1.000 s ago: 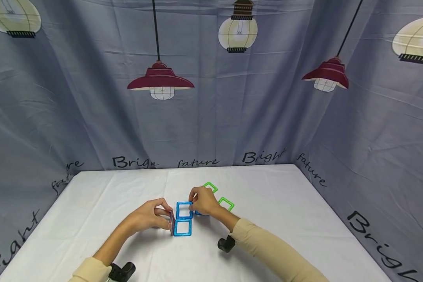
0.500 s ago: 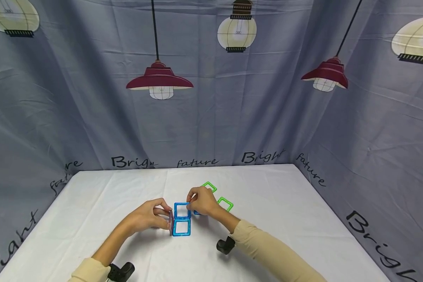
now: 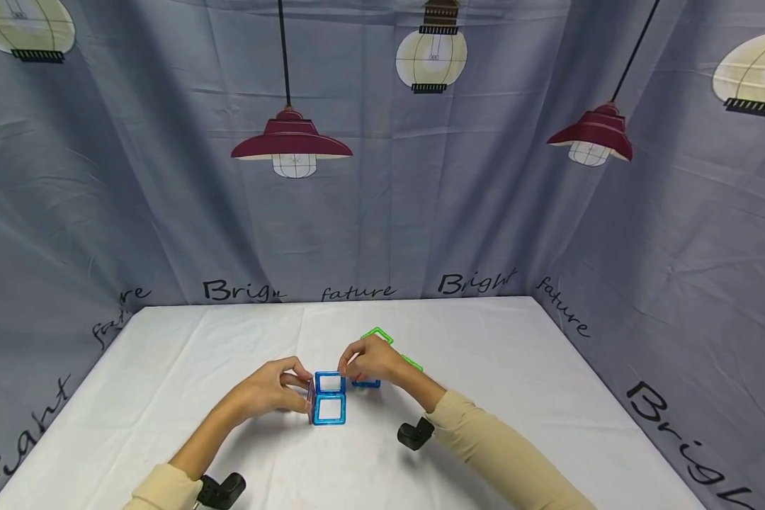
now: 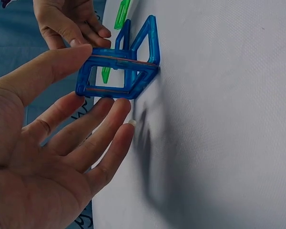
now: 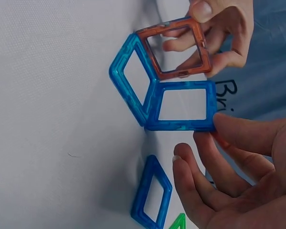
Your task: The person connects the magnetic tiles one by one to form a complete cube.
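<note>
In the head view my left hand [image 3: 268, 388] pinches an upright square magnetic tile. Its frame looks red [image 5: 201, 45] in the right wrist view and mostly blue in the left wrist view. Joined to it is a blue square tile [image 3: 329, 423] on the table. Behind that, my right hand [image 3: 372, 358] pinches the top edge of another blue tile [image 5: 211, 102] between thumb and fingers. This rear tile is raised at an angle and meets the other two along their edges.
A separate blue tile [image 3: 366, 384] is just right of the joined ones. Two green tiles, one behind my right hand [image 3: 377, 331] and one beside my right wrist [image 3: 413, 363], are partly covered. A patterned grey curtain [image 3: 382, 212] borders the white tabletop [image 3: 484, 347].
The rear blue tile has changed its tilt and looks shorter in the head view. My right wrist has shifted slightly right, covering more of the nearer green tile. The left hand stays nearly still.
</note>
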`<state>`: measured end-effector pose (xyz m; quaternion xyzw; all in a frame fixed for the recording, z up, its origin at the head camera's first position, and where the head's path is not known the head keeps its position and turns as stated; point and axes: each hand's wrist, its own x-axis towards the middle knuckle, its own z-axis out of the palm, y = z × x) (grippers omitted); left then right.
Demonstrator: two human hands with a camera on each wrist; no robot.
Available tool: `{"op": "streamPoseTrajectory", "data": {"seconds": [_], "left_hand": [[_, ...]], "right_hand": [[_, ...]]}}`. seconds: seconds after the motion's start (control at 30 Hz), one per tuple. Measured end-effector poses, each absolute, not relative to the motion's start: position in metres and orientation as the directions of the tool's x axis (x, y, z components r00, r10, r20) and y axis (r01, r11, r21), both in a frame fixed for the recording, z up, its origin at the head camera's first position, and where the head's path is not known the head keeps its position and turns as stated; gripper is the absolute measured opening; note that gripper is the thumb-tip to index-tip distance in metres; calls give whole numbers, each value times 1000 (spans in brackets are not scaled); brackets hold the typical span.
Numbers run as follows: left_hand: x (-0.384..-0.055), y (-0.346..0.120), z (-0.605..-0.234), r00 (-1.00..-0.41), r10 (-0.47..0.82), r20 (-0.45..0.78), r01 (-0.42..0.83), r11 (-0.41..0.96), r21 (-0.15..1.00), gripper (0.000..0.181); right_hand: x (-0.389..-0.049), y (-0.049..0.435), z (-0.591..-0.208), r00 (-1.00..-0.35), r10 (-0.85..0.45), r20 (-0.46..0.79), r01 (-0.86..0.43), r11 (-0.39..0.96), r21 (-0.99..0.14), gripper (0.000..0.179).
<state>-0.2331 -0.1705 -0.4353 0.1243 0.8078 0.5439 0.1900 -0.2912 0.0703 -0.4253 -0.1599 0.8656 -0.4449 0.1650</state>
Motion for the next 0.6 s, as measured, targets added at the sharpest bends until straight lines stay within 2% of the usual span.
{"op": "streamPoseTrajectory", "data": {"seconds": [0.23, 0.6], "left_hand": [[-233, -168, -434, -904, 388, -180, 0, 421, 907, 41], [-233, -168, -434, -906, 385, -175, -3, 409, 913, 43]], "right_hand": [[-289, 72, -427, -879, -450, -156, -127, 537, -834, 4], [-287, 72, -427, -879, -451, -158, -134, 549, -825, 3]]}}
